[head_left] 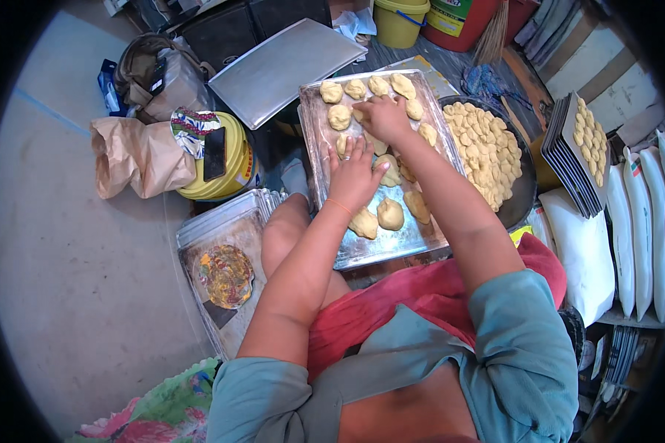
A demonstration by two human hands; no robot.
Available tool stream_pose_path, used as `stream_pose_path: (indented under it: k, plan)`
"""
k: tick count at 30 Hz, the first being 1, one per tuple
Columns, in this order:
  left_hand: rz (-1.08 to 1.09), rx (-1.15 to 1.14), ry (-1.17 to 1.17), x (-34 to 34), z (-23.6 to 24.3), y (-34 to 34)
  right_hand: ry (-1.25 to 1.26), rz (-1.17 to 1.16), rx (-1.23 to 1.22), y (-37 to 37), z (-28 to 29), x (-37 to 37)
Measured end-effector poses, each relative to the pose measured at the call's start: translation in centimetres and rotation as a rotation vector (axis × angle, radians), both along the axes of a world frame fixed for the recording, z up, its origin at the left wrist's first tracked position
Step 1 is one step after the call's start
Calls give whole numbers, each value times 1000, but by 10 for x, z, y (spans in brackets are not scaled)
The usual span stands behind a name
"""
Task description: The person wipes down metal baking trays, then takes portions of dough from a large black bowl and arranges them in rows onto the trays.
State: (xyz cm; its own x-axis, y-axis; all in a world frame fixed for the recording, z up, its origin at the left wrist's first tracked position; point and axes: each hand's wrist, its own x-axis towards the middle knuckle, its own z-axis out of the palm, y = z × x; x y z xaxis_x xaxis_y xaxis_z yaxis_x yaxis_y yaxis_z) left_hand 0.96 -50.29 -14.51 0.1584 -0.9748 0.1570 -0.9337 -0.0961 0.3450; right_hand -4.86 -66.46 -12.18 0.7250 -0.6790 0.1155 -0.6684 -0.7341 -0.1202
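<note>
A metal baking tray lies in front of me with several pale yellow dough pieces on it. My left hand rests over the tray's left middle, fingers stretched and apart, close to a dough piece beyond its fingertips. Reaching across from the right, my right hand lies low over the dough farther up, its fingers extended leftward. Beside those fingers sits a round dough piece. Nearer to me are a smooth dough ball and a longer lump. My hands hide some dough between them.
To the right, a wide black pan holds many dough pieces. Beyond it stand stacked trays. An empty metal tray lies behind the work tray. At left are a yellow bucket with a phone, a paper bag, and more trays.
</note>
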Motion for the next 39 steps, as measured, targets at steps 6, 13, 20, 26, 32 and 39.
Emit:
stream_pose_path:
  k: [6, 13, 20, 26, 32, 39]
  plan:
    - [3, -57, 6, -2, -1, -3, -80, 5, 11, 0, -3, -10]
    - [42, -20, 25, 9, -9, 0, -70, 65, -106, 38, -28, -41]
    - [73, -39, 3, 11, -9, 10, -365, -31, 13, 54, 11, -80]
    - [-8, 30, -55, -8, -14, 21, 105, -148, 39, 91, -20, -123]
    - [31, -103, 47, 1, -7, 32, 99, -174, 62, 89, -22, -125]
    - [339, -517, 277, 85, 29, 119, 116, -125, 41, 84, -38, -125]
